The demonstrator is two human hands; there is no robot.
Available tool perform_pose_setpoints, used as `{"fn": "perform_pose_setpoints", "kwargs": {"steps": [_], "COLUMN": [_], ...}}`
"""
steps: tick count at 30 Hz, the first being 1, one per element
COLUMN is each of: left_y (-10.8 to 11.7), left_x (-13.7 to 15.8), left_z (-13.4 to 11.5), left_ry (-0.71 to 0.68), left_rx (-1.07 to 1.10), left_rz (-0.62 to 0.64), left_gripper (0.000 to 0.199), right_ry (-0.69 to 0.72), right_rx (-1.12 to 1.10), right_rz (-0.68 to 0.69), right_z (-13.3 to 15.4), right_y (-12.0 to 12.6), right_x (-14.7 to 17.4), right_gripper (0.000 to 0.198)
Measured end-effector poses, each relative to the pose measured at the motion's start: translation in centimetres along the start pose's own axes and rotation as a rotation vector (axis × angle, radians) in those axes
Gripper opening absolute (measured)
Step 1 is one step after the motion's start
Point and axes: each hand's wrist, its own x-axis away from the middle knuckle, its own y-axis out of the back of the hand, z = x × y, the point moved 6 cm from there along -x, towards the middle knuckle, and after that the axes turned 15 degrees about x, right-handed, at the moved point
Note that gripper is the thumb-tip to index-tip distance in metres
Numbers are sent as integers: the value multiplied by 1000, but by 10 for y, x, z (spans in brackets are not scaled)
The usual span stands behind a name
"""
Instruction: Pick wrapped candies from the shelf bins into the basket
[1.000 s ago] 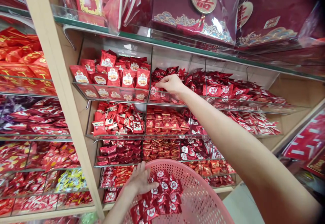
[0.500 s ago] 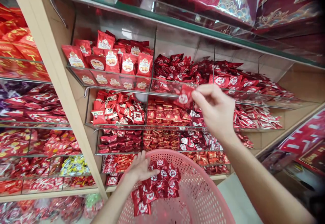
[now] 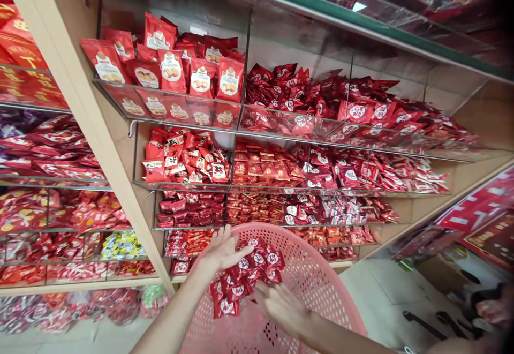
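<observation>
A pink perforated plastic basket stands in front of me, holding several small dark red candy packets with white labels. My left hand rests over the basket's left rim, its thumb stretched out across the packets and apart from the fingers. My right hand is low inside the basket, just below and right of the packets, blurred by motion. Its fingers point left toward the pile; whether a packet is between them is hidden.
Glass-fronted shelves full of red packets rise behind the basket. Larger red snack bags sit upper left. A wooden upright divides off another shelf unit at left. Pale floor tiles and a cardboard box show at right.
My right hand has come down from in front of the upper shelf, where it held a red packet, into the basket. The view has shifted slightly. My left hand stays at the rim.
</observation>
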Motion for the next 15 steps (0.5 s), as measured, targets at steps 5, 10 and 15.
{"fn": "perform_pose_setpoints", "kwargs": {"steps": [5, 10, 15], "left_y": [1, 4, 3], "left_x": [1, 1, -1], "left_z": [-1, -6, -3], "left_ry": [5, -38, -43], "left_rx": [15, 3, -4], "left_rz": [6, -24, -33], "left_gripper": [83, 85, 86], "right_ry": [108, 72, 71], "right_rx": [105, -64, -244], "right_rz": [-26, -44, 176], "right_z": [28, 30, 16], "right_y": [-18, -22, -29], "right_x": [-1, 0, 14], "right_gripper": [25, 17, 15]}}
